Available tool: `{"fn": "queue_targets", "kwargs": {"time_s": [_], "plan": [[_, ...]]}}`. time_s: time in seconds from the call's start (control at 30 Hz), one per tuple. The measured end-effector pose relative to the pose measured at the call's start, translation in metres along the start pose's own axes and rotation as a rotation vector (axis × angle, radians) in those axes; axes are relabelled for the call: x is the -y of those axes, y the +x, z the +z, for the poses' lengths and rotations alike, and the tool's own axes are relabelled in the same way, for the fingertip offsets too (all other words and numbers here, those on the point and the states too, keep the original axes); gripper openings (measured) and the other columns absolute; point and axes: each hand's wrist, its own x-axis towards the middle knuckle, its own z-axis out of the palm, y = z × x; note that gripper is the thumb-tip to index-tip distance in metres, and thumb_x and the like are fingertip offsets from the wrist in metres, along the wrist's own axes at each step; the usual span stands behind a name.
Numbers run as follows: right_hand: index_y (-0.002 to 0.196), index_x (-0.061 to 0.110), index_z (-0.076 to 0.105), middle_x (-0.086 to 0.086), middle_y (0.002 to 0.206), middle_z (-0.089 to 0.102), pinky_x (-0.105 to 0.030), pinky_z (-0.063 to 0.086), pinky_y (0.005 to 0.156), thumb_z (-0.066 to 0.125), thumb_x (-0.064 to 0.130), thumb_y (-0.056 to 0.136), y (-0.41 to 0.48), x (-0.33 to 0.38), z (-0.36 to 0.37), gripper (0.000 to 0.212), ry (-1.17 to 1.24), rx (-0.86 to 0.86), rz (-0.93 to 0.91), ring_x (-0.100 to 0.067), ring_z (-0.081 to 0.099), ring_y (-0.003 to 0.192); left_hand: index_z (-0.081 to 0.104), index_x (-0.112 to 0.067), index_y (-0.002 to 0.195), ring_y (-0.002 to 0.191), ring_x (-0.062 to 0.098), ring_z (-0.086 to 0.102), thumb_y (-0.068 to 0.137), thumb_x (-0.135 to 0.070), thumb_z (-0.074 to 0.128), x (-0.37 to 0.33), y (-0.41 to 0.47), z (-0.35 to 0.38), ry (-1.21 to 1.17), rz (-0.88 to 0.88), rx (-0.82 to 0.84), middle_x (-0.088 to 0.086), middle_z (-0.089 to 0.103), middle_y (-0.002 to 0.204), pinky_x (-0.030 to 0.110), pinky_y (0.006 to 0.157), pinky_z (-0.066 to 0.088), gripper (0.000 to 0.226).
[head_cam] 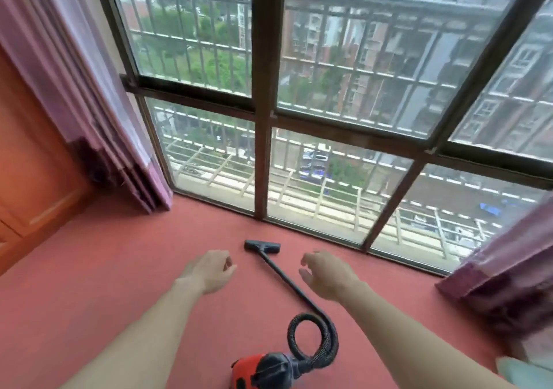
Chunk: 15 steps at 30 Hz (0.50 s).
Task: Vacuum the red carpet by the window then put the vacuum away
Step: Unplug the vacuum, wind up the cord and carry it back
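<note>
Between my two loosely open, empty hands, low centre frame, the black rigid vacuum wand (282, 275) lies on the red carpet (119, 269), running from upper left to lower right; my right hand (326, 275) looks nearer than my left hand (209, 270).

Plain red carpet (119, 269) underfoot, reaching the window (344, 59) at the far side. Near centre on it, a small red-and-black vacuum (263, 370). Ribbed black hose (311, 340) looped once just beyond. Straight black wand (284, 275) slanting far-left, flat on the carpet. Black floor head (262, 246) near the glass.
</note>
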Motion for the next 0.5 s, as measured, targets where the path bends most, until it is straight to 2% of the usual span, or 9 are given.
{"fn": "queue_targets", "kwargs": {"time_s": [0.13,0.33,0.43,0.5], "plan": [[0.13,0.02,0.059,-0.005,0.129,0.062,-0.039,0.049,0.098,0.047,0.04,0.101,-0.047,-0.004,-0.026,0.038,0.115,-0.128,0.176,-0.027,0.057,0.122,0.068,-0.023,0.099,0.096,0.019,0.065,0.097,-0.043,0.053,-0.031,-0.002,-0.039,-0.008,0.208,-0.04,-0.003,0.07,0.1,0.032,0.083,0.051,0.025],[0.133,0.018,0.058,-0.004,0.129,0.063,-0.036,0.047,0.096,0.049,0.032,0.101,-0.162,0.031,-0.019,0.036,0.173,-0.224,0.478,-0.026,0.059,0.12,0.063,-0.027,0.088,0.084,0.016,0.062,0.094,-0.044,0.057,-0.058,-0.036,-0.067,0.066,0.469,0.014,-0.011,0.062,0.083,0.031,0.076,0.05,0.019],[0.129,0.02,0.061,-0.004,0.124,0.066,-0.037,0.048,0.098,0.052,0.036,0.098,-0.224,0.039,-0.007,0.036,0.213,-0.255,0.608,-0.025,0.06,0.116,0.064,-0.028,0.092,0.088,0.017,0.064,0.093,-0.047,0.054,-0.091,-0.063,-0.061,0.102,0.642,0.073,-0.01,0.066,0.088,0.034,0.08,0.054,0.022],[0.126,0.018,0.063,-0.005,0.121,0.066,-0.037,0.048,0.098,0.053,0.039,0.098,-0.263,0.04,0.004,0.036,0.24,-0.265,0.69,-0.025,0.06,0.115,0.065,-0.026,0.097,0.088,0.018,0.063,0.096,-0.045,0.051,-0.115,-0.088,-0.05,0.161,0.748,0.112,-0.007,0.067,0.093,0.032,0.075,0.051,0.024]]}}
